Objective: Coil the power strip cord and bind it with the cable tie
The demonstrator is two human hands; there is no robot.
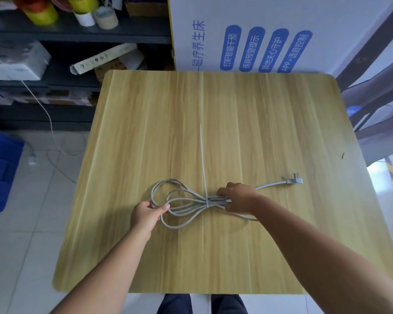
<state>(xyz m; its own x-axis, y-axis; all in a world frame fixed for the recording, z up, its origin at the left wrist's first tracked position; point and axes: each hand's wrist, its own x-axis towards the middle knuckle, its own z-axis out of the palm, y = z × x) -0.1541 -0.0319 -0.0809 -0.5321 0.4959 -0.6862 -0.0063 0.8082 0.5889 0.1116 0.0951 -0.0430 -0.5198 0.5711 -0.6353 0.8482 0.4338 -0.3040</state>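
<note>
A grey power cord [182, 207] lies in several loops on the wooden table [145, 132], near its front middle. Its plug [293, 180] points right, resting flat past my right hand. A thin white cable tie [202, 155] runs from the bundle's middle straight toward the table's far edge and wraps the bundle at its waist. My right hand [236, 197] is closed over the gathered strands just right of the tie. My left hand [146, 213] pinches the left end of the loops. No power strip body shows.
Dark shelving [55, 35] with tape rolls and boxes stands at the back left. A large white printed carton [259, 32] rises behind the table. A blue bin [0, 168] and a loose white cable [48, 123] lie on the tiled floor at left.
</note>
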